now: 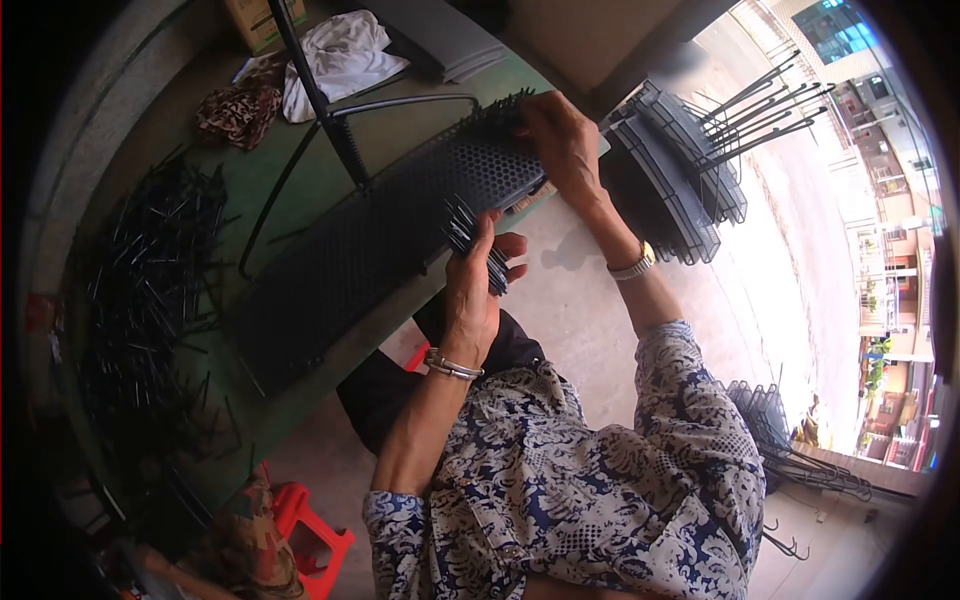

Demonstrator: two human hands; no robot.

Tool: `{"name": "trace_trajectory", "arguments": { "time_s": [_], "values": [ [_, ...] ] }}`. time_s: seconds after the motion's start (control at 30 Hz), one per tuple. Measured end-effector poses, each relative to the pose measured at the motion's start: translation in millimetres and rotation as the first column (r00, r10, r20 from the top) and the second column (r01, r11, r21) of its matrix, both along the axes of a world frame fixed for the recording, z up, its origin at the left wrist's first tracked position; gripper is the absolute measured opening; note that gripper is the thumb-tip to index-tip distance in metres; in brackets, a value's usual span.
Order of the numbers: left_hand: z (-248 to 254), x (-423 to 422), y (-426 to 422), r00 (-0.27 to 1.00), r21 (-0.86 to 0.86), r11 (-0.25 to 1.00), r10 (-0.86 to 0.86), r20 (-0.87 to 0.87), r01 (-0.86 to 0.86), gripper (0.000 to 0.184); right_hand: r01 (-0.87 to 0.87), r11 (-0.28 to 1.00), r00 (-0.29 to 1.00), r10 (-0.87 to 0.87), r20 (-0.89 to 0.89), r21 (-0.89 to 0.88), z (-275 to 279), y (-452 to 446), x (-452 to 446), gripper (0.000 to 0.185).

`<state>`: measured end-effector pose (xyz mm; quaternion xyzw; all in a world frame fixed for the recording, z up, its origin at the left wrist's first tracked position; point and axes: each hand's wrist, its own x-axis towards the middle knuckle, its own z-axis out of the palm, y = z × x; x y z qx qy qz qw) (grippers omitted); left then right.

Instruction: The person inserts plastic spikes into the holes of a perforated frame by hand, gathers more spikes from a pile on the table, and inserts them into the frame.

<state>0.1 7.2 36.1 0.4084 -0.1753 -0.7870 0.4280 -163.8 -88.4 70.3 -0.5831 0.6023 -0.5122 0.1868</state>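
Note:
A long black perforated panel (490, 165) lies slantwise across the green tabletop, joined to a black wire frame (335, 130). My left hand (475, 285) is closed around a bundle of short, thin black rods (462, 225) beside the panel's near edge. At the panel's far right end, my right hand (565, 140) has its fingers pinched together. A row of similar black rods (490, 108) sticks up from the panel beside those fingers. Whatever is between the right fingertips is hidden.
A big heap of loose black rods (150, 290) covers the table's left side. White cloth (335, 60) and patterned cloth (240, 105) lie at the back. Stacked black wire racks (670, 170) stand on the right. A red stool (312, 535) is below the green table (225, 465).

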Motion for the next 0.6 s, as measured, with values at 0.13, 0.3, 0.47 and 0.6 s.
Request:
{"name": "trace_trajectory", "arguments": {
  "time_s": [0.13, 0.3, 0.47, 0.6],
  "values": [
    [-42, 0, -5, 0.972, 0.277, 0.954, -0.046, -0.232, 0.111, 0.021, -0.008, 0.995, 0.97, -0.016, -0.243, -0.1, -28, -18, -7, 0.014],
    [-38, 2, -6, 0.988, 0.023, 0.996, -0.081, -0.132, 0.085, 0.021, -0.014, 0.992, 0.963, -0.02, -0.268, -0.123, -27, -21, -5, 0.013],
    [-33, 5, -4, 0.993, 0.129, 0.99, -0.044, -0.109, 0.058, 0.021, 0.007, 0.995, 0.945, -0.039, -0.324, -0.098, -30, -21, -4, 0.012],
    [-34, 3, -3, 0.994, 0.141, 0.989, -0.029, -0.106, 0.044, 0.022, -0.016, 0.995, 0.929, -0.023, -0.37, -0.102, -29, -24, -9, 0.011]
  ]
}}
